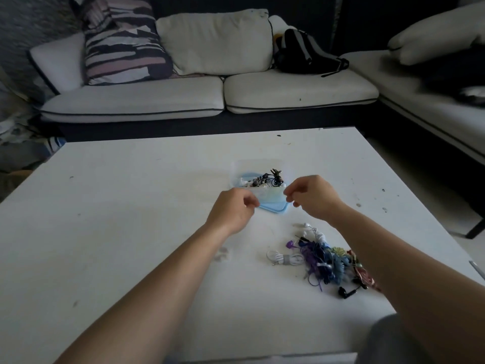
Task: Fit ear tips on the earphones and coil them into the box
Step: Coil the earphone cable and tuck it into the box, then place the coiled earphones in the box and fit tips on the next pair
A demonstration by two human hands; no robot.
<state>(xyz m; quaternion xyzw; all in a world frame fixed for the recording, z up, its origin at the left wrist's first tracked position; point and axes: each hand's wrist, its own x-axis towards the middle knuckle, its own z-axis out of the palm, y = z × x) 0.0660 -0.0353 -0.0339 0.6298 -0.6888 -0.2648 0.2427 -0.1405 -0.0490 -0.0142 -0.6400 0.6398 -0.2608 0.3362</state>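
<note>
A clear plastic box (259,165) stands mid-table on a blue lid (273,208), with black and white earphones (267,178) tangled inside. My left hand (233,210) sits at the box's near-left corner, thumb and fingers curled together. At the near-right corner, my right hand (311,197) has its fingertips pinched. Nothing shows plainly between the fingers of either hand. A pile of mixed earphones (328,261) in purple, blue, white and black lies below my right hand, beside a bundled white pair (286,258). Small clear ear tips (223,254) lie by my left forearm.
The white table (131,206) is large, with scattered marks. A white sofa (210,95) with cushions and a black backpack (307,52) stands beyond its far edge, and another sofa section (420,95) is at the right.
</note>
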